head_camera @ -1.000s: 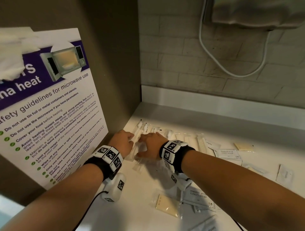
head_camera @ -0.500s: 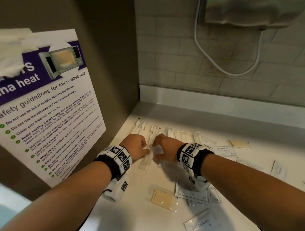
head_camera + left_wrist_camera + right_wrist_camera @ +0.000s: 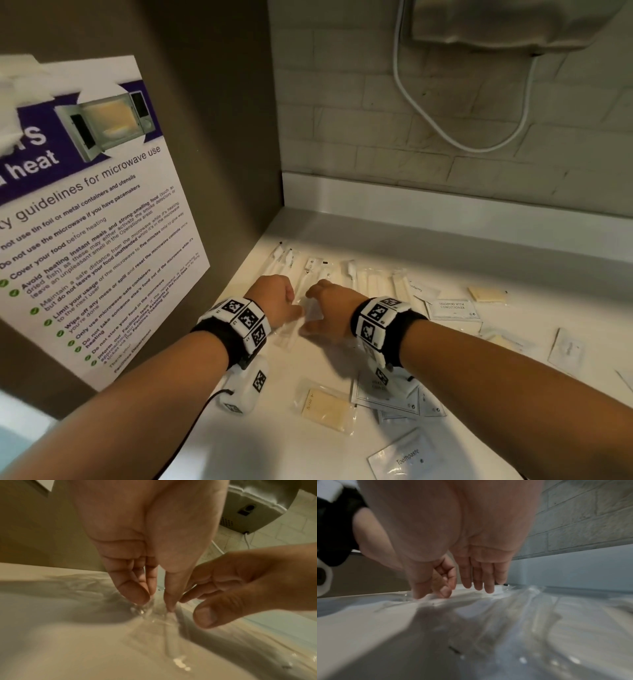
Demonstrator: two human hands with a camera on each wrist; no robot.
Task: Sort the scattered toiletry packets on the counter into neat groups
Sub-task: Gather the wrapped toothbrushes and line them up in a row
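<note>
A long clear-wrapped packet (image 3: 295, 320) is seen lying flat on the white table (image 3: 513, 260), between the two hands at the left end, close to the brown side wall (image 3: 212, 120). It is pinched by the left hand (image 3: 275, 299), thumb and fingers (image 3: 135, 595) closed on the crinkled wrapper near its end. The right hand (image 3: 334, 308) is placed just beside it; its thumb and forefinger are bent toward each other at the wrapper's edge, the other fingers (image 3: 477, 580) pointing down with tips at the plastic, and whether a real grip is made cannot be told. Behind the hands a row of similar long packets (image 3: 363, 277) is laid side by side. Nearer the person, a yellow soap packet (image 3: 325, 409), a toothpaste sachet (image 3: 406, 457) and a loose pile of white sachets (image 3: 394, 397) are scattered. A microwave guidelines poster (image 3: 89, 219) is fixed to the side wall
</note>
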